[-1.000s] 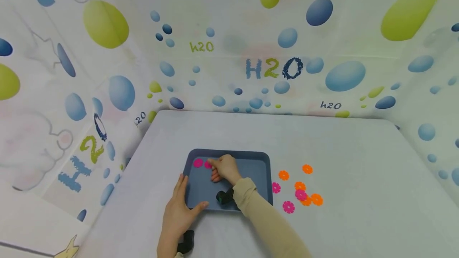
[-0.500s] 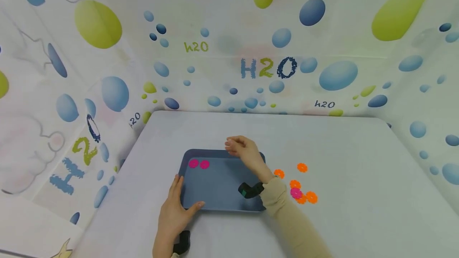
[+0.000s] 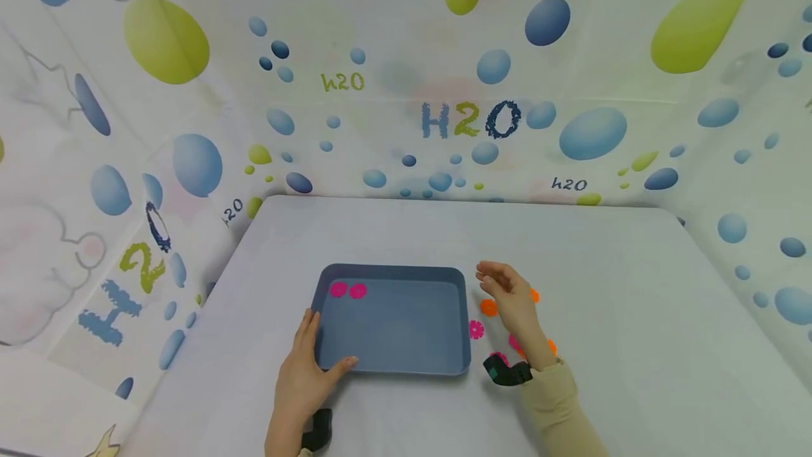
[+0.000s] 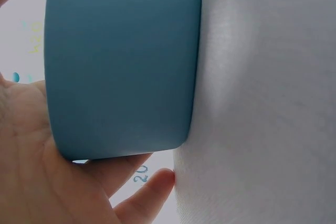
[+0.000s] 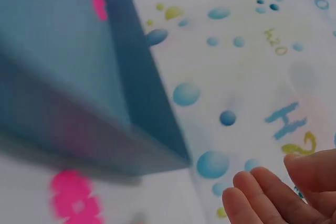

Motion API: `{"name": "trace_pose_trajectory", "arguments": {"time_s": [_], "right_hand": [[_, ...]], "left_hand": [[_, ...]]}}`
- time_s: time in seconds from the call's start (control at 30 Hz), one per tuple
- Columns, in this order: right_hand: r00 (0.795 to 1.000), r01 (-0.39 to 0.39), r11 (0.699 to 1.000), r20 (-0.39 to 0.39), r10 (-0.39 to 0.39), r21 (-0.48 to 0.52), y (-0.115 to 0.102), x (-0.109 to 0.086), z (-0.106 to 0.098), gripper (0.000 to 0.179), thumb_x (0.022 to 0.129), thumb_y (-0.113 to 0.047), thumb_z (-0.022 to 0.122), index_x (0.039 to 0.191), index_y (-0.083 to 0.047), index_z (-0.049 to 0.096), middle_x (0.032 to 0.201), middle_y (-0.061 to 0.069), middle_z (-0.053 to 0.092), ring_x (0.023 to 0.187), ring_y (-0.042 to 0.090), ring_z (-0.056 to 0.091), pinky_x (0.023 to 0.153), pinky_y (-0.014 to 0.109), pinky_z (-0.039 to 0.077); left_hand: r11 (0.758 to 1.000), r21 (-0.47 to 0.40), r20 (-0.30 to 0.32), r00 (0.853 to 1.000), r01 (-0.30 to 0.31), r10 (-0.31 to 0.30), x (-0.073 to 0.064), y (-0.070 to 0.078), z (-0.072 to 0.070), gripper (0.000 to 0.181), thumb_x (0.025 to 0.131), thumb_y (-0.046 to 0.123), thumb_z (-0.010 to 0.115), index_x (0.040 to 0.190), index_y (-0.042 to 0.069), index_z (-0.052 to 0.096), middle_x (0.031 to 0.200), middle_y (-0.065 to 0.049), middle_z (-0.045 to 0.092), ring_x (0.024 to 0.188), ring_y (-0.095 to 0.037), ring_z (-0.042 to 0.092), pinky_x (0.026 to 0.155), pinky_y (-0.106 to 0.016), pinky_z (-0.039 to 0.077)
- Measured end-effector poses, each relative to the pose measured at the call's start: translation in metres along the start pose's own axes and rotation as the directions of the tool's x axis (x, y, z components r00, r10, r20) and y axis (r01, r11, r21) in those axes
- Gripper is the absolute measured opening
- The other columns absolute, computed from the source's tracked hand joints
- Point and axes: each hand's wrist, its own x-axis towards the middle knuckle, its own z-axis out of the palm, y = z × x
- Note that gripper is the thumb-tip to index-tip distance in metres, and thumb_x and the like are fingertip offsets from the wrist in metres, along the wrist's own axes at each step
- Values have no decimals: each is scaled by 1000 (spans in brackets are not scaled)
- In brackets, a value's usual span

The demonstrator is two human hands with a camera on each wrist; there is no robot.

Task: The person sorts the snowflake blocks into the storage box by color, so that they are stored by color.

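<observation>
A blue-grey tray (image 3: pixel 396 333) lies on the white table. Two pink notched plastic discs (image 3: pixel 358 291) sit side by side in its far left corner. My left hand (image 3: pixel 301 376) rests at the tray's near left corner, straight fingers along the left side and thumb over the near rim; the left wrist view shows its palm (image 4: pixel 37 171) against the wall. My right hand (image 3: pixel 510 302) hovers right of the tray with nothing in its loosely bent fingers. Around and beneath it are orange notched discs (image 3: pixel 488 307) and pink ones (image 3: pixel 476 330), some hidden by hand and wrist.
Patterned cloth walls (image 3: pixel 380 125) rise behind and beside the white table (image 3: pixel 634 288). A black wrist camera (image 3: pixel 506 371) sits on the right wrist, close to the tray's right edge. In the right wrist view a pink disc (image 5: pixel 63 192) lies just outside the tray.
My right hand has let go of the second pink disc, lifted from the tray and swung right over the loose discs. The left hand stays at the tray's corner. The head view has shifted slightly.
</observation>
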Motion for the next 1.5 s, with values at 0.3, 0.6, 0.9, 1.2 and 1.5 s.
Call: {"name": "trace_pose_trajectory", "arguments": {"time_s": [0.3, 0.6, 0.9, 1.2, 1.5], "right_hand": [[999, 23, 947, 53, -6, -321, 36, -30, 5, 38, 91, 1, 61, 128, -6, 58, 125, 14, 66, 114, 28, 65, 97, 38, 52], [993, 107, 843, 103, -62, -528, 41, -35, 14, 57, 79, 8, 66, 133, -5, 55, 120, 14, 67, 111, 31, 64, 98, 47, 50], [995, 92, 818, 81, -56, -568, 37, -35, 14, 47, 76, 7, 69, 121, -4, 63, 107, 11, 71, 94, 26, 65, 86, 43, 54], [993, -34, 811, 68, 91, -584, 32, -37, 5, 12, 76, -6, 79, 87, -5, 73, 74, 4, 67, 66, 14, 56, 57, 24, 47], [991, -131, 955, -4, 135, -266, 13, -20, -4, 18, 90, -2, 65, 107, 3, 67, 75, 15, 70, 58, 18, 69, 58, 29, 59]], "left_hand": [[1000, 7, -20, 1000, -1, 1, 1, -2, 1, 103, 79, 48, 76, 152, -1, 24, 160, -22, 18, 136, -47, 38, 100, -60, 43], [1000, 3, -18, 1000, -5, 5, -1, 0, 1, 103, 78, 48, 77, 151, -2, 24, 160, -23, 18, 135, -48, 40, 100, -59, 43], [1000, 7, -23, 1000, -12, 12, -1, 1, 1, 102, 79, 46, 77, 151, -3, 25, 160, -23, 18, 134, -48, 41, 98, -59, 44], [1000, 4, -16, 1000, -5, 5, -1, 0, 2, 102, 79, 47, 77, 151, -2, 25, 160, -23, 18, 135, -47, 40, 99, -59, 44], [1000, 4, -12, 1000, -4, 4, 0, -1, 2, 102, 79, 49, 76, 151, -2, 25, 161, -21, 17, 137, -46, 38, 100, -58, 43]]}}
